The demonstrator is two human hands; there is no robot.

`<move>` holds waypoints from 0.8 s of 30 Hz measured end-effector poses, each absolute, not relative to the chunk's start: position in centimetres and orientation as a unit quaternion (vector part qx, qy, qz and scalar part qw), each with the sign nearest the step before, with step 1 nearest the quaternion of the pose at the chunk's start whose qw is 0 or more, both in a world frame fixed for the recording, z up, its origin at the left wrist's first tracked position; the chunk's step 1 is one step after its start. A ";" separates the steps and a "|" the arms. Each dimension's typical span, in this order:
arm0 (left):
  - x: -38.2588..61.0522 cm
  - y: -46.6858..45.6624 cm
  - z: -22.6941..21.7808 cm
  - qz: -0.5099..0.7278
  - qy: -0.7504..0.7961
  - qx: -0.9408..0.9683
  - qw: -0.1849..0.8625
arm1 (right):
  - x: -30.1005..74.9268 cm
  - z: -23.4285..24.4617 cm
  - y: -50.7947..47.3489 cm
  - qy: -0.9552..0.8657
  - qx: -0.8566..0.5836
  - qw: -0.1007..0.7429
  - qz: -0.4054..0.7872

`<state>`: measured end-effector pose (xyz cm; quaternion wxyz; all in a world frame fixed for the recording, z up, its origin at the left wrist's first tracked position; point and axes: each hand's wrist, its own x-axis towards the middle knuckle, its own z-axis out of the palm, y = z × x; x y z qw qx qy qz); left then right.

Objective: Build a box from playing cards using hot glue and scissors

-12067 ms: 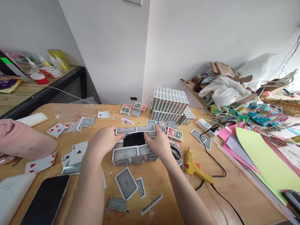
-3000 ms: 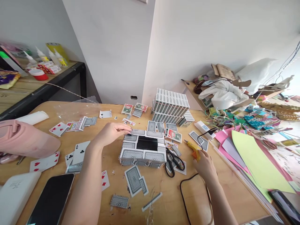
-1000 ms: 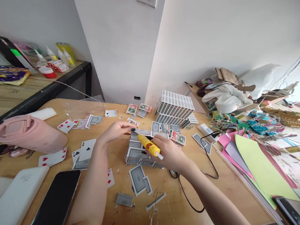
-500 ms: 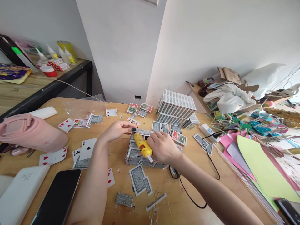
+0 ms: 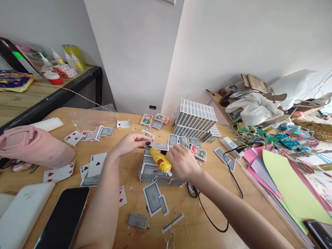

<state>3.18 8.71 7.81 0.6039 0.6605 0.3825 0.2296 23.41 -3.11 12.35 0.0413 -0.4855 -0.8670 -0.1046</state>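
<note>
My right hand (image 5: pixel 183 162) is wrapped round a yellow hot glue gun (image 5: pixel 160 160), its nozzle pointing up-left and a clear glue stick poking out of its rear. Below the gun is a box-like piece covered in grey-patterned playing cards (image 5: pixel 150 169). My left hand (image 5: pixel 132 144) pinches the left end of a cut playing card strip (image 5: pixel 158 145) along the far edge of the box. The nozzle is close to the left fingertips; whether it touches the strip I cannot tell. My right hand hides part of the box's right side.
Stacked card packs (image 5: pixel 195 116) stand behind the box. Loose cards (image 5: pixel 153 199) and scraps lie in front. A black cord (image 5: pixel 214 223) loops at the right. A phone (image 5: pixel 62 218), a white power bank (image 5: pixel 26 204) and a pink tumbler (image 5: pixel 38 147) sit at the left.
The glue gun and my right hand have shifted slightly to the right along the strip. My left hand stays in almost the same place.
</note>
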 end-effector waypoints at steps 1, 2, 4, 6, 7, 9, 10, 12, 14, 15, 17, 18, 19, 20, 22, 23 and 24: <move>3.2 8.7 7.8 0.230 0.383 0.660 0.604 | 23.4 12.4 -3.1 -0.867 -0.484 0.043 -0.105; 3.2 8.7 7.8 0.229 0.383 0.659 0.606 | 23.5 12.4 -3.2 -0.867 -0.484 0.045 -0.106; 3.1 8.7 7.8 0.227 0.381 0.656 0.611 | 23.6 12.4 -3.2 -0.867 -0.485 0.047 -0.106; 3.1 8.7 7.9 0.224 0.378 0.654 0.616 | 23.7 12.5 -3.4 -0.866 -0.488 0.043 -0.099; 3.1 8.7 7.9 0.223 0.377 0.653 0.618 | 23.8 12.6 -3.4 -0.866 -0.490 0.039 -0.093; 3.1 8.7 8.0 0.221 0.376 0.651 0.622 | 23.9 13.0 -3.6 -0.864 -0.496 0.030 -0.077; 3.1 8.7 8.0 0.220 0.375 0.650 0.623 | 24.1 13.2 -3.8 -0.862 -0.502 0.027 -0.066; 3.1 8.7 8.0 0.217 0.372 0.651 0.625 | 24.4 13.8 -4.1 -0.857 -0.513 0.030 -0.040; 3.0 8.7 8.0 0.212 0.365 0.655 0.627 | 24.9 14.2 -4.4 -0.850 -0.524 0.046 -0.011; 2.9 8.7 8.0 0.209 0.361 0.658 0.628 | 25.2 14.3 -4.7 -0.846 -0.531 0.057 0.004; 2.7 8.6 8.1 0.202 0.353 0.665 0.626 | 26.0 14.4 -5.2 -0.831 -0.548 0.086 0.038; 2.6 8.5 8.2 0.198 0.351 0.669 0.624 | 26.5 14.4 -5.5 -0.822 -0.557 0.103 0.056; 2.5 8.5 8.3 0.194 0.351 0.673 0.622 | 27.0 14.3 -5.8 -0.811 -0.566 0.124 0.076; 2.4 8.4 8.4 0.189 0.351 0.677 0.619 | 27.6 14.1 -6.1 -0.799 -0.575 0.148 0.095; 2.5 8.3 8.6 0.179 0.353 0.682 0.615 | 28.7 13.8 -6.8 -0.769 -0.593 0.200 0.129; 2.6 8.2 8.7 0.175 0.356 0.682 0.614 | 29.2 13.6 -7.1 -0.752 -0.603 0.227 0.140; 2.7 8.2 8.7 0.174 0.362 0.682 0.612 | 29.7 13.3 -7.5 -0.733 -0.614 0.252 0.150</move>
